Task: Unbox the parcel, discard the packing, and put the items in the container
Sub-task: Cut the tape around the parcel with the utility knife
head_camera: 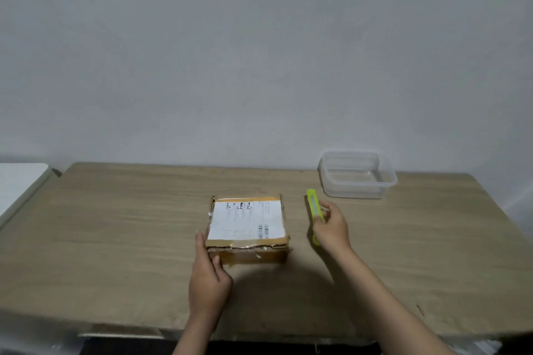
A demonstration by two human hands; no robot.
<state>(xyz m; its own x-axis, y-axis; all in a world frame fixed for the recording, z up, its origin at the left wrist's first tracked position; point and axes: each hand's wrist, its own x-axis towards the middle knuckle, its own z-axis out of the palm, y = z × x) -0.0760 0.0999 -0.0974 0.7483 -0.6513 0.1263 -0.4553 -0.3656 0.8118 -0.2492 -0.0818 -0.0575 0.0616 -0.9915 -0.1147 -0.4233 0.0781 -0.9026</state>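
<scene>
A small taped cardboard parcel (pixel 248 228) with a white shipping label lies flat at the middle of the wooden table (pixel 115 225). My left hand (pixel 209 274) grips its near left corner, thumb on the front face. My right hand (pixel 331 228) is to the right of the parcel, holding a lime-green utility knife (pixel 313 210) that points away from me; no blade is visible. An empty clear plastic container (pixel 357 174) stands at the back right near the wall.
A white surface (pixel 20 181) adjoins the table at the far left. A plain grey wall runs along the table's back edge. The table's near edge is just under my forearms.
</scene>
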